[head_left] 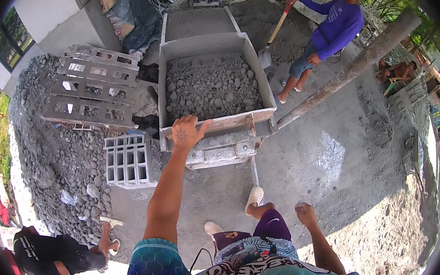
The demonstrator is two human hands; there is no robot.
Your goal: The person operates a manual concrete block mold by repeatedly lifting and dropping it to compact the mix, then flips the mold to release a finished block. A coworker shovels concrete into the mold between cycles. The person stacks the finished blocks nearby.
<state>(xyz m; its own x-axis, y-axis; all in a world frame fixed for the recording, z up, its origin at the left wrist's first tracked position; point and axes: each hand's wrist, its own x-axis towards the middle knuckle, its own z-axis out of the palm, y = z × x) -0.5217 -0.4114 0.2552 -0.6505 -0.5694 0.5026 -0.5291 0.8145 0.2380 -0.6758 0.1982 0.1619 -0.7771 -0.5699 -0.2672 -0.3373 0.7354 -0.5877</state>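
Gravel box (224, 123) sits at 12 o'clock, prob. so its sides contain the gravel (213, 91). My L hand (185, 131) lies over its near rim, thumb splayed, maybe to steady it (can't tell how tight). My R hand (305, 214), betw. 4 and 5 o'clock, makes a loose fist.

Gravel box (204, 45): accessible from above.
Left side: hollow blocks (127, 158) obstruct low passage.
Right side: pole (350, 69) obstructs; near floor (296, 167) allows passage.
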